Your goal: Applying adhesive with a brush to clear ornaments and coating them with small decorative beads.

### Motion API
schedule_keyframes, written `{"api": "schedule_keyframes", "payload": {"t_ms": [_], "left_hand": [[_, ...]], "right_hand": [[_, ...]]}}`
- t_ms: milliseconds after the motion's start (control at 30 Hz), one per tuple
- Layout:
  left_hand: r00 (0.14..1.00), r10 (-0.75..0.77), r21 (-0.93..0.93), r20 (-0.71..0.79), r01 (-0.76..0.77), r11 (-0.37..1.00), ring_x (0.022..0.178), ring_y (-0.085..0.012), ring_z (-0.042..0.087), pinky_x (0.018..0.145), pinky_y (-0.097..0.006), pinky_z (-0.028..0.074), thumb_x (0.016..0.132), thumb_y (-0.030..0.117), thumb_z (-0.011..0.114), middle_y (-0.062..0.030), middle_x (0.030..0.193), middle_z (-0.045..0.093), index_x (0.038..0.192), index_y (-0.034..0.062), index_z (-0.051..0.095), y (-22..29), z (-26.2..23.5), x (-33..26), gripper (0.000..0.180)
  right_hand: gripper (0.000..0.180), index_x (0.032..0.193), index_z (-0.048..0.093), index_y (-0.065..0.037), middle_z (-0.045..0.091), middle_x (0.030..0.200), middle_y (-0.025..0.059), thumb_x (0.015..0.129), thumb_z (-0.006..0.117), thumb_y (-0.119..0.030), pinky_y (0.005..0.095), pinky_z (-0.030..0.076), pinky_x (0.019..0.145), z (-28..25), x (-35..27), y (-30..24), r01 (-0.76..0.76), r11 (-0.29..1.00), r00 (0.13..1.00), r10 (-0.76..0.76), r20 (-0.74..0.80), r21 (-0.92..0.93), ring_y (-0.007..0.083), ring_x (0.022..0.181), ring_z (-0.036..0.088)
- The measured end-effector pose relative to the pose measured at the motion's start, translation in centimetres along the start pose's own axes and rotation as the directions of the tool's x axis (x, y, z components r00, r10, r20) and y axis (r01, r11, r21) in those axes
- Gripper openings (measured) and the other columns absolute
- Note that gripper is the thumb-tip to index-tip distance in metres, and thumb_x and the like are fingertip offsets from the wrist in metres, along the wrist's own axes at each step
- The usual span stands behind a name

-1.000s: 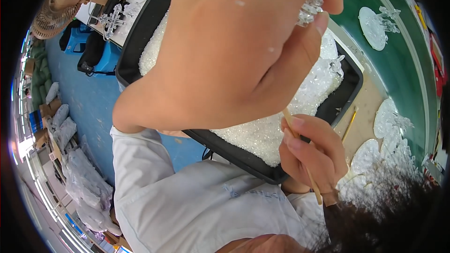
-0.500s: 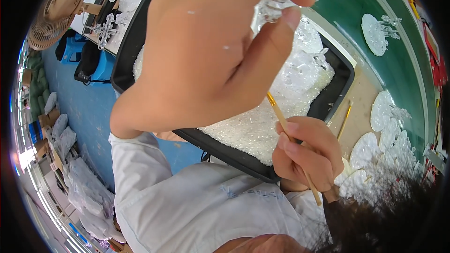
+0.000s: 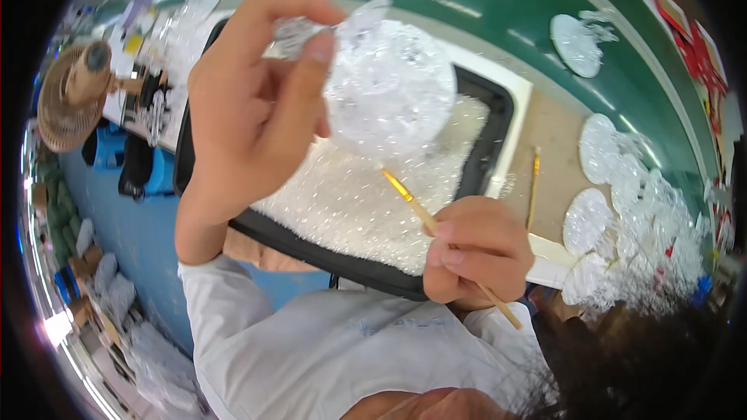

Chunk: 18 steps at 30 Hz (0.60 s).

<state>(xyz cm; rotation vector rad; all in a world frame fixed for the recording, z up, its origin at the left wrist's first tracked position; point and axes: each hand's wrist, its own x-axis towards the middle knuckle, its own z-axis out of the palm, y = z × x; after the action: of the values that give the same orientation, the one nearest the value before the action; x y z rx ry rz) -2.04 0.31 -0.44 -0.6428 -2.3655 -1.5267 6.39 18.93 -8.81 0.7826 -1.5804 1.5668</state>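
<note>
In my left hand (image 3: 241,101), a clear, glittery ornament with a round disc base (image 3: 397,93) is gripped by its narrow, knobbly part between thumb and fingers. Its disc is turned toward me over a black tray (image 3: 498,117) of fine, sparkling white granules (image 3: 358,218). A slim wooden paintbrush (image 3: 424,218) with a gold ferrule is pinched in my right hand (image 3: 482,249). The brush tip points up and left, just below the disc's lower edge; whether the two touch, I cannot tell. Blur softens the ornament's finer shape.
Several similar clear ornaments (image 3: 587,222) crowd the table at right, with one (image 3: 576,45) on the green surface farther back. A second brush (image 3: 534,187) lies right of the tray. At far left stands a brown fan (image 3: 74,93), with blue stools (image 3: 159,173) below it.
My left hand has moved left and away from the camera, turning the ornament so its disc now shows. My right hand has shifted slightly left, still holding the paintbrush. The whole view has shifted too.
</note>
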Motion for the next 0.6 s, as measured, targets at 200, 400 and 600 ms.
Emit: {"api": "schedule_keyframes", "payload": {"t_ms": [200, 400, 600], "left_hand": [[0.991, 0.134, 0.146, 0.024, -0.137, 0.980, 0.055, -0.0064, 0.057, 0.050, -0.021, 0.046, 0.102, 0.015, 0.045, -0.0195, 0.124, 0.061, 0.119, 0.0025, 0.051, -0.1, 1.7, 6.5, 0.022], [0.982, 0.106, 0.258, 0.156, -0.144, 0.955, 0.055, -0.0179, 0.064, 0.052, -0.030, 0.049, 0.100, 0.016, 0.047, -0.0133, 0.078, 0.067, 0.115, 0.0063, 0.051, -5.9, 9.5, 16.9, 0.018], [0.860, 0.091, 0.596, 0.501, -0.420, 0.684, 0.092, -0.0387, 0.066, 0.079, -0.047, 0.051, 0.089, 0.026, 0.062, -0.0248, 0.102, 0.066, 0.122, 0.0049, 0.049, -15.5, 10.7, 23.2, 0.041]], "right_hand": [[0.032, 0.097, 0.059, -0.006, 0.063, 0.090, 0.0113, 0.068, 0.065, 0.006, 0.0330, 0.052, 0.056, -1.7, -0.5, -0.4, 0.025, 0.998, 0.989, -0.016, -0.149, 0.056, 0.0243, 0.065, 0.062], [0.017, 0.087, 0.058, -0.006, 0.061, 0.083, 0.0119, 0.073, 0.063, 0.003, 0.0313, 0.050, 0.051, -3.0, 0.5, -1.1, 0.137, 0.990, 0.950, -0.139, -0.279, -0.029, 0.0214, 0.057, 0.059], [0.011, 0.087, 0.059, -0.006, 0.062, 0.081, 0.0112, 0.079, 0.066, -0.006, 0.0314, 0.050, 0.052, -9.4, -0.9, -2.8, 0.146, 0.973, 0.917, -0.200, -0.346, -0.178, 0.0207, 0.059, 0.060]]}}
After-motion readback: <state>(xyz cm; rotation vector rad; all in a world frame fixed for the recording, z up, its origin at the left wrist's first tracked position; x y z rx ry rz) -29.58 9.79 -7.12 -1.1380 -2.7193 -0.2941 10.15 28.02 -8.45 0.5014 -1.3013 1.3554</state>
